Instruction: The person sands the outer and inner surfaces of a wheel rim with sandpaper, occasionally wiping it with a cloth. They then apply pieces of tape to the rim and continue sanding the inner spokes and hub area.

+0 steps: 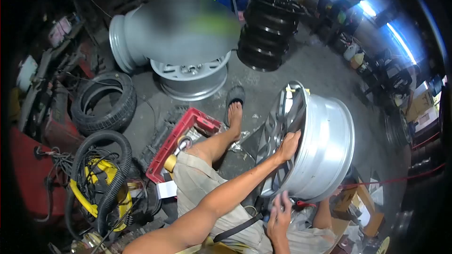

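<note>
An alloy wheel rim (325, 146) stands on its edge in front of me, silver barrel to the right and dark spoked face to the left. My left hand (288, 146) reaches across and is closed around a spoke at the near side of the face. Just below the rim's lower edge is my right hand (279, 218), somewhat blurred, fingers raised and apart with nothing visible in them. A red-handled tool (306, 203) lies close to that hand, under the rim. Bits of yellow tape (307, 91) stick to the rim's top edge.
A red crate (162, 157) sits by my leg. Beyond it lie a tyre (106, 103) and silver rims (193, 84), partly covered by a blur. Black rims (266, 33) are stacked behind. A yellow machine with a black hose (125, 160) is at left, cardboard boxes (360, 211) at right.
</note>
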`<state>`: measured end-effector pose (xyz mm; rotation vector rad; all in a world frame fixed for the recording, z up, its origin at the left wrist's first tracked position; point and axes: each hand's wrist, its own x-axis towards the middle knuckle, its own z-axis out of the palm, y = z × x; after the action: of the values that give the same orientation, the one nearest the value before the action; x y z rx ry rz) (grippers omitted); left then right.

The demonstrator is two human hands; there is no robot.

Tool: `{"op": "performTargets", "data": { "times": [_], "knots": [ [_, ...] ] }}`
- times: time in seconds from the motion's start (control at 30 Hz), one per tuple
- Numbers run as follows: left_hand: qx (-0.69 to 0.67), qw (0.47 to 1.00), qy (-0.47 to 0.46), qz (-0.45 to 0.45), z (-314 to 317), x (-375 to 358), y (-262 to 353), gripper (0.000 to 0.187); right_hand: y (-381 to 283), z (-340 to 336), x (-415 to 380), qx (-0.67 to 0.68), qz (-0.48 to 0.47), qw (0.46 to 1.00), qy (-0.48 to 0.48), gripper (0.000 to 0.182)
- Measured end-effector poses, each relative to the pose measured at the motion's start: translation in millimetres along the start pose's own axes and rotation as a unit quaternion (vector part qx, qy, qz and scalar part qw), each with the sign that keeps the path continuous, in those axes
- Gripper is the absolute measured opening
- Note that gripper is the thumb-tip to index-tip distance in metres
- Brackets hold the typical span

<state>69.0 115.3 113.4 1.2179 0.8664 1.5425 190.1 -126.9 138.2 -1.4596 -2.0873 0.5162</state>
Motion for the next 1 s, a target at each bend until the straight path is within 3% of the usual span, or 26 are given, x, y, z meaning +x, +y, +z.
{"op": "performTargets", "data": {
  "times": [0.03,0.1,0.13,0.17,0.2,0.23,0.27,0.3,0.37,0.4,0.47,0.53,0.6,0.67,0.73,0.77,0.8,0.83,0.9,0.93,1.0],
  "knots": [
    [0.001,0.999,-0.006,-0.034,-3,2,4,0.059,9,4,-15,0.008,-0.009,1.0,0.007,0.038],
    [0.006,0.997,-0.011,-0.074,-6,-5,5,0.06,29,8,-44,0.104,0.094,0.99,-0.005,0.037],
    [-0.013,0.99,0.034,-0.135,-8,-1,7,0.063,34,-1,-45,0.108,0.092,0.99,-0.005,0.037],
    [-0.033,0.976,0.08,-0.2,-8,0,8,0.067,41,-12,-45,0.136,0.144,0.976,0.089,0.035],
    [-0.01,0.986,0.091,-0.139,0,-11,40,0.07,48,-25,-51,0.159,0.203,0.949,0.181,0.035],
    [0.013,0.992,0.101,-0.078,9,-21,78,0.074,61,-36,-56,0.132,0.205,0.942,0.231,0.036],
    [0.125,0.981,0.078,-0.122,14,-26,83,0.067,79,-44,-67,0.119,0.222,0.932,0.258,0.041],
    [0.123,0.98,0.08,-0.134,21,-34,90,0.067,87,-48,-74,0.115,0.231,0.933,0.25,0.041],
    [0.234,0.958,0.151,-0.07,40,-46,98,0.05,98,-56,-79,0.21,0.326,0.839,0.382,0.049],
    [0.244,0.949,0.198,-0.002,43,-46,79,0.036,105,-61,-81,0.204,0.329,0.837,0.385,0.049],
    [0.244,0.956,0.163,-0.004,35,-47,77,0.034,115,-65,-88,0.284,0.335,0.826,0.354,0.054],
    [0.258,0.956,0.135,0.023,24,-50,78,0.029,125,-57,-90,0.271,0.351,0.809,0.385,0.052],
    [0.257,0.958,0.113,0.052,11,-42,89,0.025,141,-53,-100,0.237,0.346,0.835,0.357,0.048],
    [0.329,0.939,0.097,0.031,-19,-21,85,0.033,134,-57,-103,0.163,0.336,0.875,0.307,0.043],
    [0.433,0.897,0.082,-0.029,-54,6,87,0.047,134,-48,-102,0.258,0.389,0.803,0.37,0.041],
    [0.396,0.911,0.088,-0.073,-62,16,102,0.05,145,-45,-111,0.174,0.381,0.838,0.35,0.041],
    [0.431,0.895,0.082,-0.083,-82,28,108,0.048,146,-46,-113,0.189,0.397,0.835,0.332,0.042],
    [0.412,0.908,0.067,-0.036,-93,35,112,0.046,143,-47,-108,0.195,0.416,0.822,0.337,0.042],
    [0.401,0.91,0.079,-0.07,-116,54,117,0.051,133,-50,-95,0.239,0.426,0.797,0.354,0.042],
    [0.401,0.914,0.053,-0.029,-138,66,110,0.051,138,-52,-96,0.244,0.422,0.816,0.31,0.042],
    [0.4,0.915,0.031,-0.032,-140,70,117,0.05,139,-54,-91,0.283,0.437,0.799,0.301,0.042]
  ]
}}
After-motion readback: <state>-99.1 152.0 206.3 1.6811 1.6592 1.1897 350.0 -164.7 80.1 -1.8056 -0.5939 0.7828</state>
